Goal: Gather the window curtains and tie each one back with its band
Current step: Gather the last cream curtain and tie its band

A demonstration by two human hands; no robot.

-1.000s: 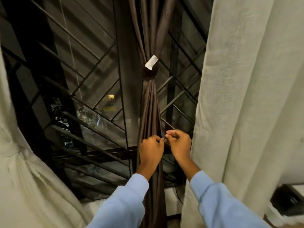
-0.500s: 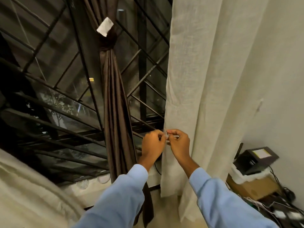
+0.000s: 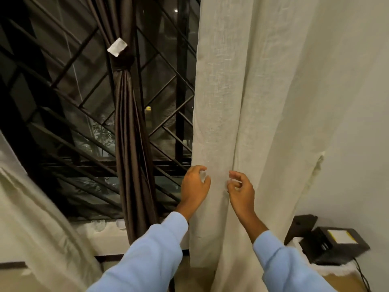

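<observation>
Cream curtain (image 3: 231, 102) just behind left hand (image 3: 194, 186), right hand (image 3: 241, 192); fingers (image 3: 236, 175) loosely curled, apart.

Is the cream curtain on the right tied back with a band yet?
No, the cream curtain hangs straight and loose, with nothing tied around it.

Looks like a room in someone's home to me: barred window grille (image 3: 80, 85) with dark outside, a cream linen curtain (image 3: 242, 102) and a tied brown curtain (image 3: 130, 144), plain white wall (image 3: 357, 102), some black gadget (image 3: 332, 247) low beside it.
</observation>
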